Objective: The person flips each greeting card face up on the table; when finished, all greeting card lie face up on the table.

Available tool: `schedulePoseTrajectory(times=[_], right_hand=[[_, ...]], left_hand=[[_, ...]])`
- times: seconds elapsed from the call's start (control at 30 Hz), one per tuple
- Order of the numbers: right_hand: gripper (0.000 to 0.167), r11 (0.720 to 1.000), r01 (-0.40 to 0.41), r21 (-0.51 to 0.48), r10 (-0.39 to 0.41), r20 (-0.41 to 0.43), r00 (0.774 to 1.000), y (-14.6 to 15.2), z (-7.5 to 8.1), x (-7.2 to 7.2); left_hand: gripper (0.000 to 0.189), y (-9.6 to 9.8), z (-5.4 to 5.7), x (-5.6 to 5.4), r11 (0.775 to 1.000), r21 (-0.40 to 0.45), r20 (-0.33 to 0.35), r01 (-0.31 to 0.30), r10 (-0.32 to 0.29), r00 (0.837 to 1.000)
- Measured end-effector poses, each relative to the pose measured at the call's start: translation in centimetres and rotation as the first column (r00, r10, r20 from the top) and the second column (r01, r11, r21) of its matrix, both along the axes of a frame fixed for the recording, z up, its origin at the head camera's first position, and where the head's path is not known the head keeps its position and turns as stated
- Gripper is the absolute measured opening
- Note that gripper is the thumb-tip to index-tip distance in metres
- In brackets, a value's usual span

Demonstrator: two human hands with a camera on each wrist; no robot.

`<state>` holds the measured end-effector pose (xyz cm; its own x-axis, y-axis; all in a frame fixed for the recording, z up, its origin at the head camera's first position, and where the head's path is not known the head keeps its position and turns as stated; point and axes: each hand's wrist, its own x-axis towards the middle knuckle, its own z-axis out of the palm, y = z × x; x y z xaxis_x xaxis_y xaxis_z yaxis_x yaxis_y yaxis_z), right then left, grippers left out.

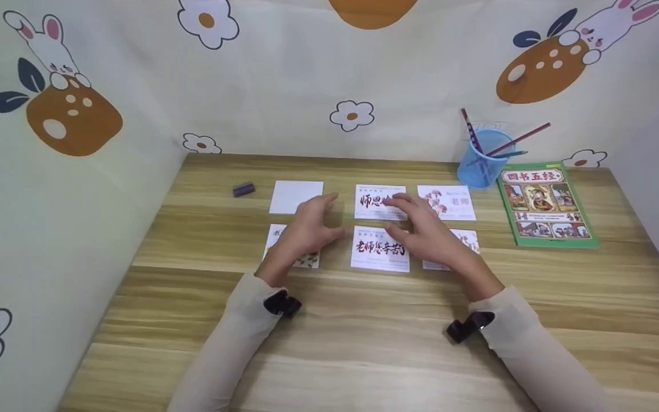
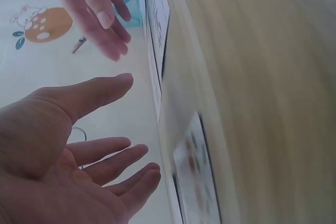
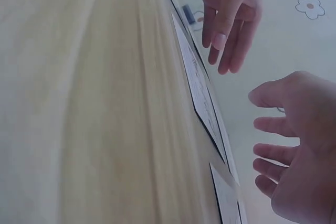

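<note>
Two rows of cards lie flat on the wooden table. My left hand (image 1: pixel 311 224) hovers over the left pair: a blank white card (image 1: pixel 292 194) at the back and a printed card (image 1: pixel 311 262) in front, partly hidden by the hand. My right hand (image 1: pixel 425 229) is held above the gap between the middle and right cards. Near its fingertips lie a back middle card (image 1: pixel 370 197) and a front middle card (image 1: pixel 380 257) with red lettering. Beyond it are a flowered card (image 1: pixel 460 205) and a partly covered card (image 1: pixel 469 240). Both hands have spread, relaxed fingers holding nothing.
A small dark block, perhaps an eraser (image 1: pixel 243 189), lies at the back left. At the back right stands a blue cup (image 1: pixel 481 166) with pencils, beside a green-edged book (image 1: pixel 550 206). Patterned cloth (image 1: pixel 278 86) hangs behind the table.
</note>
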<state>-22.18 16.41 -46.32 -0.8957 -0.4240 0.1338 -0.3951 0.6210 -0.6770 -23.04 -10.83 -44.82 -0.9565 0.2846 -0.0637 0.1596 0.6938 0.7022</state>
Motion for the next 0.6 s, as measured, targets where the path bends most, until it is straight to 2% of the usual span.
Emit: schedulePoseTrajectory(times=[0.23,0.47,0.6], right_hand=[[0.048,0.995,-0.082,-0.064,0.08,-0.033,0.996,-3.5,-0.4,0.6],[0.049,0.983,-0.159,-0.095,0.154,-0.055,0.987,-7.2,-0.2,1.2],[0.049,0.981,-0.168,-0.093,0.166,-0.027,0.986,-8.9,0.0,1.1]], left_hand=[[0.071,-3.9,-0.5,0.1,0.998,0.038,-0.1,-0.052,0.056,0.993],[0.064,-6.6,-0.9,-0.3,0.979,0.083,-0.078,-0.184,0.19,0.979],[0.062,-7.5,-0.9,-0.6,0.965,0.096,-0.059,-0.243,0.25,0.967]])
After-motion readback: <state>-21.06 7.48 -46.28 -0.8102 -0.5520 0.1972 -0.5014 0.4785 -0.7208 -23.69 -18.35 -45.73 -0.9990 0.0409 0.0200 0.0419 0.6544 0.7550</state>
